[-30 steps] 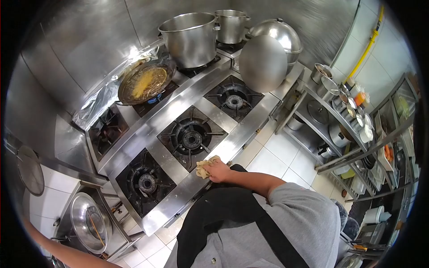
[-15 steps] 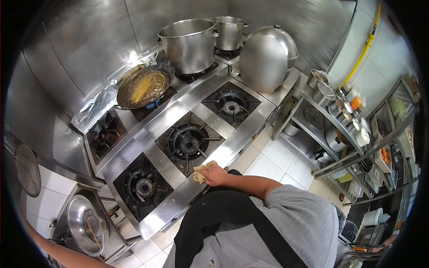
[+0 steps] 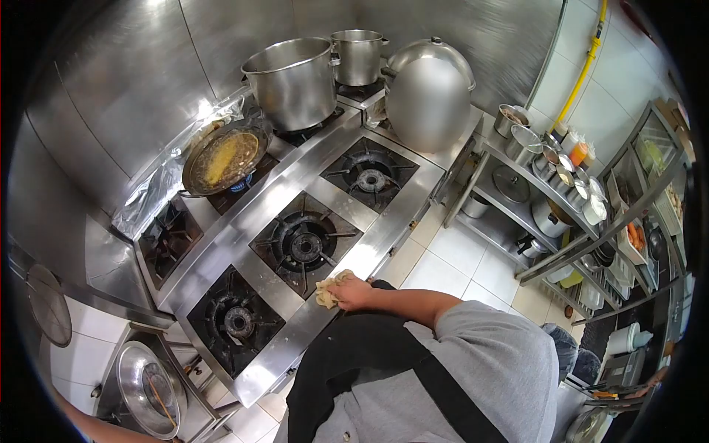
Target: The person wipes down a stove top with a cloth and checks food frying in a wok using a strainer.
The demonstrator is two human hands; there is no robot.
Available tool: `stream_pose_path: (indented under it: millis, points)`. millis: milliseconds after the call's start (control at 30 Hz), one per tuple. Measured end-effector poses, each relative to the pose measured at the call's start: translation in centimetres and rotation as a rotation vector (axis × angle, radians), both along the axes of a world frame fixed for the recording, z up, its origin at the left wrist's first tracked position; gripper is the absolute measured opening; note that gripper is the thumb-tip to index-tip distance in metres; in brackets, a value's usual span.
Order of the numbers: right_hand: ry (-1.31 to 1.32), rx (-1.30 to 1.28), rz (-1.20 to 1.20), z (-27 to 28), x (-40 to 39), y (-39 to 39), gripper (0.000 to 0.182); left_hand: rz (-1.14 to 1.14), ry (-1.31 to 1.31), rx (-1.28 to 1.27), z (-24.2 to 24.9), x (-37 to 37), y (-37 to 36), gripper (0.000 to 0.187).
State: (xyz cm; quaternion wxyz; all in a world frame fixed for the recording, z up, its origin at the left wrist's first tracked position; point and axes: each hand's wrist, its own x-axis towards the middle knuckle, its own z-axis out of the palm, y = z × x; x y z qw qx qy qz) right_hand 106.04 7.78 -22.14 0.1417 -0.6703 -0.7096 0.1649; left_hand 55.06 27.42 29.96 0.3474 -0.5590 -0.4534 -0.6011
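Observation:
Near the front edge of the steel stove (image 3: 377,255), my right hand (image 3: 351,292) is closed on a crumpled yellowish cloth (image 3: 326,293) and presses it to the metal. The cloth lies just below the middle front burner (image 3: 306,246). Another burner (image 3: 238,323) is at the lower left, and one more (image 3: 371,180) at the upper right. My left forearm (image 3: 103,428) shows at the bottom left; its hand is out of the frame or hidden.
A dark pan (image 3: 226,159) with bubbling yellow food sits over a blue flame at the back. Behind are a large pot (image 3: 292,88) and a smaller pot (image 3: 359,59). Metal shelves (image 3: 502,199) stand right; a steel bowl (image 3: 140,391) is lower left.
The camera view has shifted slightly. My right hand and the cloth have moved a little left along the stove's front edge. Less of my left forearm shows.

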Motion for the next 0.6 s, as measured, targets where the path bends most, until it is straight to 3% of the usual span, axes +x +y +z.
stream_pose_path:
  millis: [333,433,600]
  points:
    - [-0.001,0.07,-0.02,-0.3,0.0,0.1,0.045,-0.017,-0.082,-0.066,0.1,-0.6,0.6,0.025]
    - [-0.01,-0.07,-0.003,-0.1,0.1,0.2,0.053,-0.01,-0.037,-0.019,-0.1,-0.1,0.5,0.025]
    - [0.012,-0.027,-0.016,0.4,0.0,0.0,0.051,0.0,-0.214,-0.122,0.4,0.4,0.2,0.025]
